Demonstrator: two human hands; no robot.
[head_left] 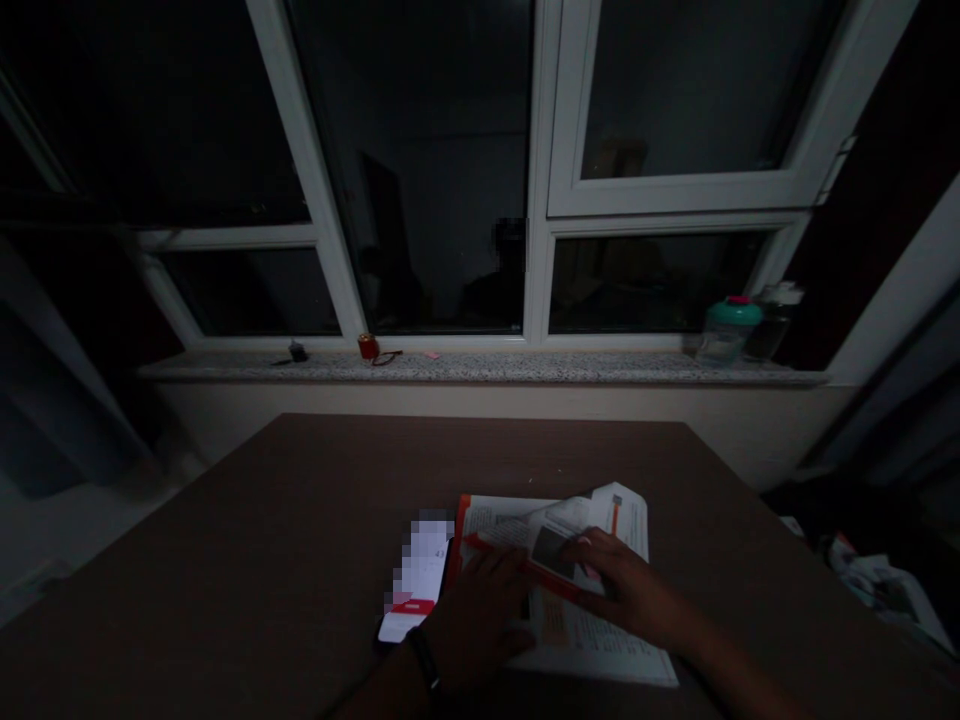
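Observation:
An open book (600, 640) with white and orange pages lies on the brown table (262, 560), near its front edge. My left hand (480, 610) rests flat on the book's left page, fingers stretched out, a dark band on the wrist. My right hand (622, 590) lies on the right side and touches a page (600, 510) that is lifted and curling over; the fingers are spread. A lit phone (416, 585) lies face up just left of the book, beside my left hand.
The room is dim. Behind the table runs a speckled stone windowsill (525, 368) under dark windows. On it stand a small red object (367, 346), a small dark object (298, 351) and a teal-lidded bottle (726, 330). Papers lie on the floor at right (877, 580).

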